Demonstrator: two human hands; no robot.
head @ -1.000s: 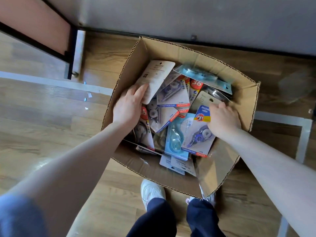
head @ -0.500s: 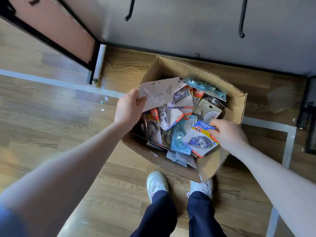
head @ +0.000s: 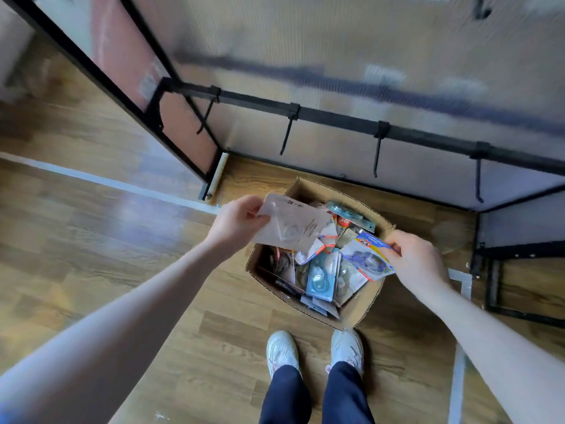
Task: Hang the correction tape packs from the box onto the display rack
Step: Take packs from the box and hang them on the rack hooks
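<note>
Holding one pale pack (head: 293, 228) pinched in my left hand (head: 235, 223) and a blue-and-yellow pack (head: 368, 255) gripped in my right hand (head: 419, 260), I have both lifted just above the open box (head: 360, 313) on the floor. Many packs lie jumbled inside it. The hooks (head: 287, 137) on the rack bar (head: 336, 117) beyond look bare, so I judge hanging has barely begun.

light: soft daylight | glare: floor (head: 128, 209) left | blur: rack (head: 336, 117) smeared | edges: wide-angle bend
</note>
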